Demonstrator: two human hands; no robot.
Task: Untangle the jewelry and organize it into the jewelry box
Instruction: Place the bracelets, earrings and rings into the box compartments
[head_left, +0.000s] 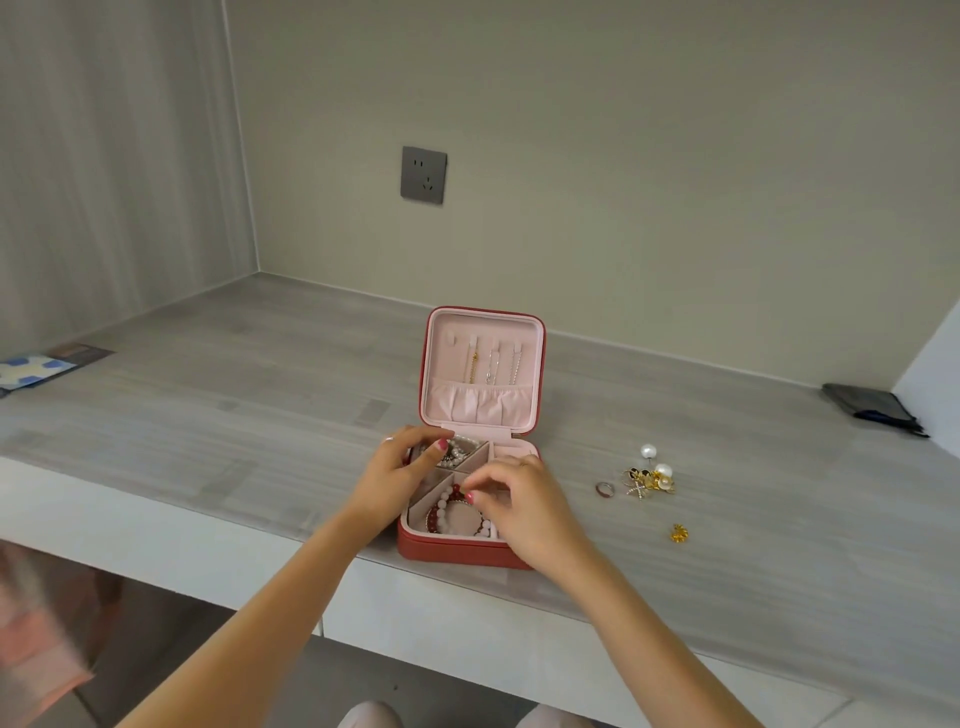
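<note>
Head view: both hands work inside the open jewelry box (457, 551) at the desk's (208, 415) near edge; left hand (400, 467) pinches a pearl strand (460, 449), right hand (511, 499) fingers curl over beaded bracelets (447, 512) (grip unclear). Next, likely the loose pieces (649, 478) lying right.

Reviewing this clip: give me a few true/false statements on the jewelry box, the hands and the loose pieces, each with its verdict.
1. The jewelry box lid stands open. True.
2. Chains hang inside the lid. True.
3. The ring lies left of the box. False: it lies on the desk to the right.
4. The beaded bracelets lie in the box's near compartment. True.
5. The left hand rests flat on the desk. False: it reaches over the box's rear-left compartment, while the right hand works above the bracelets.
</note>
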